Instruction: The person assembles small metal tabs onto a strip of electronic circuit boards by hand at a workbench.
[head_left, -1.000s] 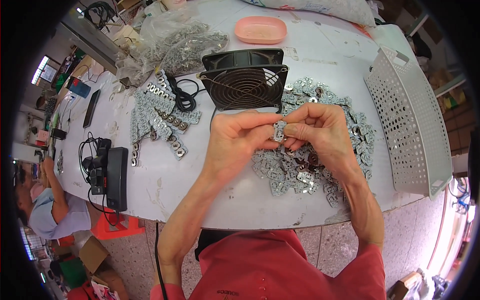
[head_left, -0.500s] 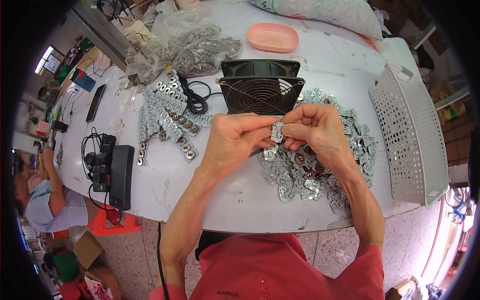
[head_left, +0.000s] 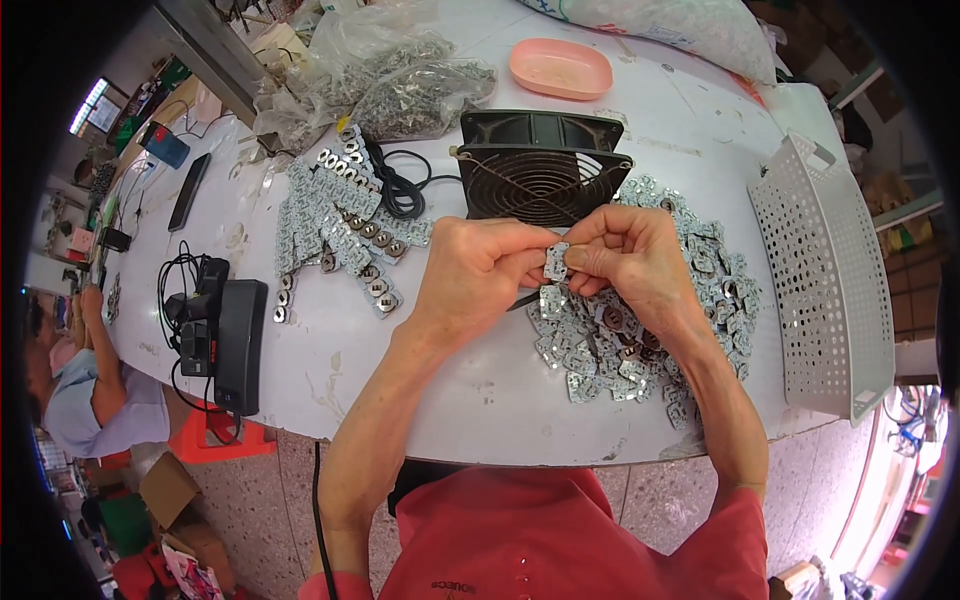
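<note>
Small metal plate [head_left: 556, 261] sat pinched between both of your hands, raised just above the desk [head_left: 480, 400] and in front of the black fan [head_left: 540, 172], so you had it close under your eyes. Your left hand [head_left: 478, 268] closed its fingers on the plate's left edge while your right hand [head_left: 625, 255] gripped the other side with thumb and forefinger; both sets of fingers were narrow, clamped on that one piece, which steadied it from two sides. Right beneath your hands lay the loose heap of plates [head_left: 640, 320], spread to your right, so a piece could be had with little reach. To your left, rows of stacked plates [head_left: 340, 225] lay in ordered strips, well apart from the heap, which kept the two lots from mixing. A white perforated basket [head_left: 825, 270] stood at the desk's right edge, a pink dish [head_left: 560, 68] and a clear bag of parts [head_left: 390, 80] at the far side, and a black power unit [head_left: 230, 340] with cables near the left edge, all out of your working space.
</note>
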